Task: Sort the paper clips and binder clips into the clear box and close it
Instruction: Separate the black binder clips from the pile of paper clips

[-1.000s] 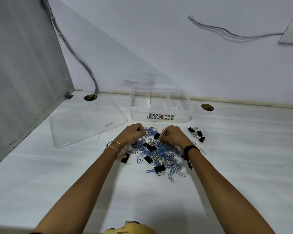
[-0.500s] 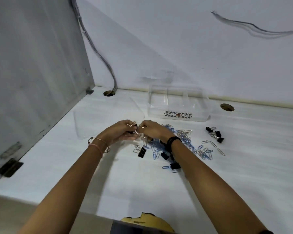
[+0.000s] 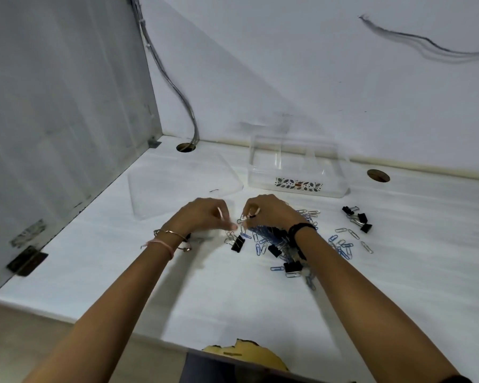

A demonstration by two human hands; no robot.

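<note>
My left hand (image 3: 205,214) and right hand (image 3: 266,211) hover over the clips (image 3: 274,241) scattered on the table (image 3: 233,294). Right fingers pinch a paper clip (image 3: 243,218); left fingertips are pressed together, contents unclear. Beyond lie the lid (image 3: 183,186) and open box (image 3: 297,168).

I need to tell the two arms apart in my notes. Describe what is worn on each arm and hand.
Both forearms are bare, with no sleeves showing. The left hand has thin metal bangles and a pink thread band at the wrist. The right hand has a black band at the wrist. Rings cannot be made out at this blur.
</note>
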